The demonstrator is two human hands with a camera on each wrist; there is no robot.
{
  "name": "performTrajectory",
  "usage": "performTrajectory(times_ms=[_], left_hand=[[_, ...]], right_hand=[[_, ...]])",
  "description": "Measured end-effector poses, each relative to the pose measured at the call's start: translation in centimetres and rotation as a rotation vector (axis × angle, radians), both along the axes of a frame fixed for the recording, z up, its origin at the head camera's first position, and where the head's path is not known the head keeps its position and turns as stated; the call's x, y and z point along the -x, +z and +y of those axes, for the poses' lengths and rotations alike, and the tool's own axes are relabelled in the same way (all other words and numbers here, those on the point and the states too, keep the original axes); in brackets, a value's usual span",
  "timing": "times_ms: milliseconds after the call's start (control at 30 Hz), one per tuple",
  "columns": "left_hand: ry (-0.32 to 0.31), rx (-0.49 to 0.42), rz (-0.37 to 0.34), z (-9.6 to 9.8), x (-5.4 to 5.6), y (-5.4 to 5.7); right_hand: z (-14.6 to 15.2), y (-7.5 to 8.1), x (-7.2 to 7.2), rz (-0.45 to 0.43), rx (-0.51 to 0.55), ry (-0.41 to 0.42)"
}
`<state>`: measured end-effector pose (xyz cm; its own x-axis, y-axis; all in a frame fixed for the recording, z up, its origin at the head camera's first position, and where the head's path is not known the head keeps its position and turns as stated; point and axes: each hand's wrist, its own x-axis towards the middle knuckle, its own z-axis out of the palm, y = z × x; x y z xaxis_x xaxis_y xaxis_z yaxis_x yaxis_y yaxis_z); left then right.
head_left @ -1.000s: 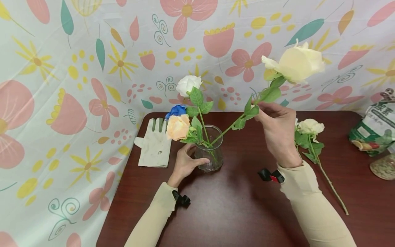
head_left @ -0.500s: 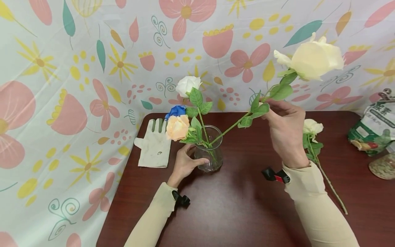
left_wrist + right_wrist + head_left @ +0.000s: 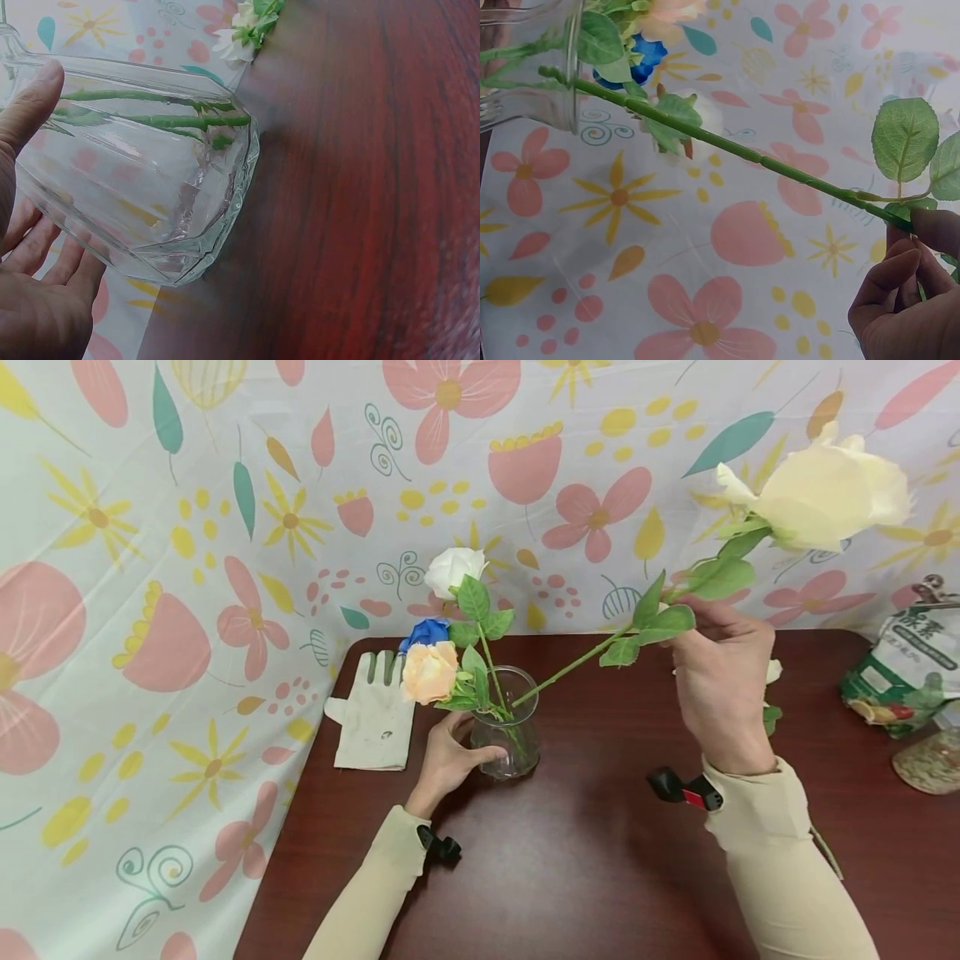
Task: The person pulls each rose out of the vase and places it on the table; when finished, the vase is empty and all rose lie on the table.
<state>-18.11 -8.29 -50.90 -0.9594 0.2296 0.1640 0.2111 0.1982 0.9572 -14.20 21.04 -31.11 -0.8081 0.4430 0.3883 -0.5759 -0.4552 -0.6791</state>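
Observation:
My left hand [image 3: 448,760] grips the clear glass vase [image 3: 517,752], thumb on its near side and fingers around the far side. Inside stand a white rose [image 3: 455,572], a blue rose [image 3: 425,633] and a peach rose [image 3: 430,672], their green stems [image 3: 165,120] showing through the glass in the left wrist view. With thumb and fingertips, my right hand [image 3: 723,681] pinches a large cream rose [image 3: 828,497] by its leafy stem. That stem slants down to the left, and its cut end [image 3: 551,73] lies just within the vase mouth in the right wrist view.
A white work glove [image 3: 375,727] lies left of the vase on the dark red table [image 3: 555,868]. Behind my right arm lies another cream rose [image 3: 773,672], mostly hidden. A green and white bag [image 3: 903,668] and a jar [image 3: 930,764] stand at the right; a floral cloth hangs behind.
My right hand has moved to the right with the cream rose, drawing its stem farther out of the vase. My left hand and the vase stay in place.

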Motion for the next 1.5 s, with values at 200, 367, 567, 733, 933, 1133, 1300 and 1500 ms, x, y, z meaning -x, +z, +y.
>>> performTrajectory(times_ms=[200,367,567,733,933,1133,1300,1500], left_hand=[[-0.006,-0.003,-0.004,0.1,0.0,0.1],[-0.001,-0.003,-0.011,0.0,-0.1,0.0],[-0.006,-0.001,-0.019,0.0,-0.1,0.1],[-0.001,0.006,-0.017,0.0,-0.2,0.2],[0.007,0.015,-0.007,0.1,-0.2,0.2],[0.003,0.011,-0.006,0.1,-0.1,0.3],[0.003,0.003,-0.006,0.1,-0.1,0.2],[0.006,0.002,0.006,0.1,-0.1,0.1]], right_hand=[[1.3,0.7,-0.4,0.108,0.03,0.023],[2.4,1.2,-0.9,0.142,0.073,-0.008],[3.8,1.5,-1.9,0.172,0.152,0.013],[5.0,1.4,-2.6,0.14,0.137,-0.03],[6.7,0.8,-3.2,0.076,0.11,-0.055],[8.8,-0.3,-3.7,-0.05,0.064,-0.104],[10.7,-1.1,-3.9,-0.228,-0.058,-0.094],[12.2,-1.7,-3.9,-0.546,-0.392,-0.123]])
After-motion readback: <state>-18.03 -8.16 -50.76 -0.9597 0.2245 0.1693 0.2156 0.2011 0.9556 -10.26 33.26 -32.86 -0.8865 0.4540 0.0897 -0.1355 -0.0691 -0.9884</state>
